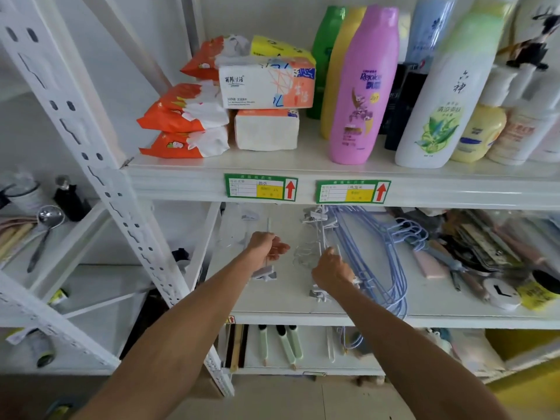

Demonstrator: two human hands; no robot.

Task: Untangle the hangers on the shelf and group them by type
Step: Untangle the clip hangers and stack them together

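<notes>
Left hand (266, 248): fingers curled round bar of white clip hanger (266, 273), over middle shelf (272, 301). Right hand (331, 269): pinching rod among tangled white clip hangers (316, 219). Blue wire hangers (372, 253): stacked alongside, touching. Probably light, stiff, snag-prone; best gripped by bar. Pink bottle (363, 86), upper shelf: "Rejoice". Green shelf tags (260, 186): red arrows, text illegible.

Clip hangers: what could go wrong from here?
1. The wire hooks between the clip hanger in the left hand and the pile that the right hand grips look interlocked; pulling could drag the pile.
2. The blue hangers beside it reach the shelf front edge; a snag could tip them off.
</notes>
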